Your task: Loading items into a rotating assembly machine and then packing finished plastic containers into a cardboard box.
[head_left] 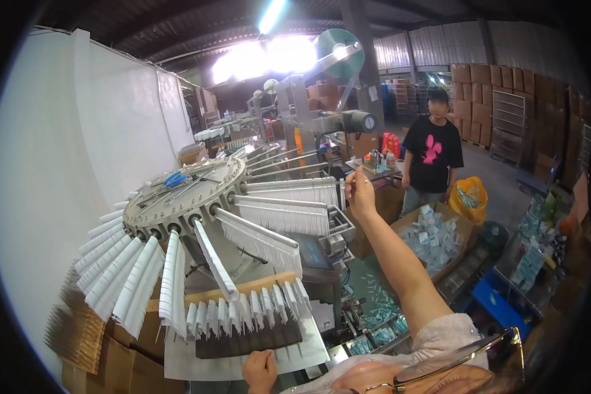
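A big round rotary machine table carries rods that stick out all around it, with stacks of thin white folded sheets hanging from many of them. My right hand is raised at the outer end of a rod on the machine's right side, its fingers curled; what they pinch, if anything, is too small to make out. Low in front, my left hand is closed beside the near edge of a dark rack. White folded pieces stand in a row along this rack, on a pale metal plate. What the left fingers hold is hidden.
Blue-handled pliers lie on the round table. Ahead to the right, a person stands behind a carton of small packets, beside a yellow bag. A blue bin is at right; a cardboard box sits lower left.
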`<state>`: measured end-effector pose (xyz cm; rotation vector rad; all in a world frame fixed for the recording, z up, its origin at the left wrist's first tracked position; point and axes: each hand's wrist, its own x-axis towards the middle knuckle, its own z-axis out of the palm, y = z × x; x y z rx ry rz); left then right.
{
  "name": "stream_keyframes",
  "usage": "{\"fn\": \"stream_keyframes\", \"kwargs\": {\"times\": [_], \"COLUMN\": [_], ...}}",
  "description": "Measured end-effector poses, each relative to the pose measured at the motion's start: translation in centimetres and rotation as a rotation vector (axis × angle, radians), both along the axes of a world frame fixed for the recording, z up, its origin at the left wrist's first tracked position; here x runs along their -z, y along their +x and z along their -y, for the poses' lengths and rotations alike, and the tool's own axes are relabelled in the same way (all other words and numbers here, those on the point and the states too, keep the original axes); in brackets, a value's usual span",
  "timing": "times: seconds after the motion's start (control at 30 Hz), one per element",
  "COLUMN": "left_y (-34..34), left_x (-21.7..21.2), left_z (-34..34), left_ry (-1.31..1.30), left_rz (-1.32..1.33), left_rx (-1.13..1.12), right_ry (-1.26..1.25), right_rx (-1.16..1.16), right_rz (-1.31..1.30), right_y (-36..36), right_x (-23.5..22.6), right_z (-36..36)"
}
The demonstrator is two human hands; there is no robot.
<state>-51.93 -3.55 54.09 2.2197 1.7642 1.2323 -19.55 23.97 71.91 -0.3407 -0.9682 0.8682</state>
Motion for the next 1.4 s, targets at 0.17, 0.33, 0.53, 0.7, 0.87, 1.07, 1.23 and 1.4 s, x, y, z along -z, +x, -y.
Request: {"fn": "stream_keyframes", "kwargs": {"times": [0.17, 0.33, 0.53, 0.7, 0.87, 1.07, 1.23, 1.4], "left_y": [0.7, 0.9, 1.3, 1.7, 0.0, 1.1, 9.2, 16.8], "left_x": [0.1, 0.0, 0.2, -0.1, 2.6, 0.9, -2.6, -6.6], "left_z": [-0.5, -0.6, -0.5, -0.2, -0.7, -0.7, -4.4, -5.5], "left_ry": [0.168, 0.181, 0.162, 0.165, 0.141, 0.18, -0.147, 0.101], "left_rz": [0.072, 0.067, 0.062, 0.082, 0.072, 0.149, 0.169, 0.056], "left_rx": [-0.043, -0.055, -0.086, -0.085, -0.093, 0.106, 0.973, 1.055], "right_ry": [0.037, 0.057, -0.02, 0.017, -0.024, -0.101, -0.146, -0.385], "right_rx": [-0.022, -0.043, -0.007, 0.078, 0.068, 0.149, 0.081, -0.023], "right_rz": [0.019, 0.004, -0.106, -0.093, -0.155, -0.45, -0.611, -0.456], "right_y": [0.2, 0.9, 3.4, 6.8, 8.8, 16.5, 23.3, 7.2], "right_x": [0.3, 0.3, 0.1, -0.1, 0.5, 3.3, 13.9, 15.8], "right_z": [-0.2, -0.2, 1.4, 3.1, 3.9, 6.7, 11.4, 16.6]}}
